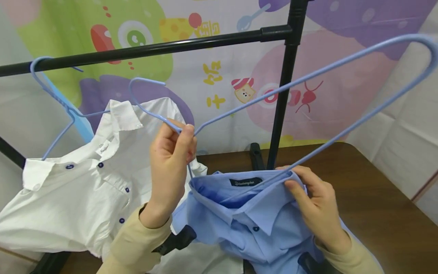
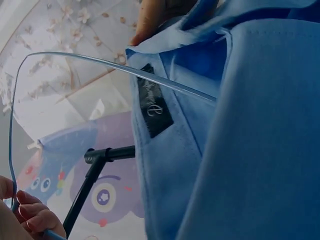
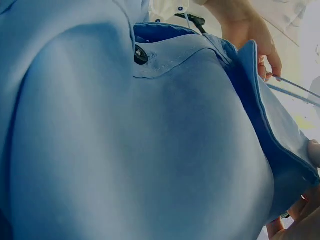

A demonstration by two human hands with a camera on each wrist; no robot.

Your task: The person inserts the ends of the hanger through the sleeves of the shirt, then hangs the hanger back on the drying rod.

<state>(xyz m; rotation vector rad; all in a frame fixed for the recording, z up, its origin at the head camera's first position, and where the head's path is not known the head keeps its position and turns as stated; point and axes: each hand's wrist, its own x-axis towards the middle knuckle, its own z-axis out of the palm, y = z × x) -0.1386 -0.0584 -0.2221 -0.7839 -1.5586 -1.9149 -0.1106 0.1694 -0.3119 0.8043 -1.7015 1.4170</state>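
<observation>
With thumb and fingertips, my left hand (image 1: 171,163) pinches a blue clothes hanger (image 1: 253,101) just below its hook. One long loop of the hanger sticks out to the right above the collar, and its lower bar runs down into the neck opening of a light blue shirt (image 1: 273,232). My right hand (image 1: 318,205) grips that shirt's collar at the right side, thumb in front. A black label (image 2: 154,105) shows inside the collar in the left wrist view. Mostly shirt cloth fills the right wrist view, with a dark button (image 3: 141,55) near its top.
A white shirt (image 1: 82,198) hangs at the left on another blue hanger (image 1: 58,97), hooked over a black rack bar (image 1: 171,48). The rack's upright post (image 1: 284,91) stands behind the blue shirt. Below is a brown wooden table (image 1: 380,198), with a cartoon-printed backdrop (image 1: 219,23) behind.
</observation>
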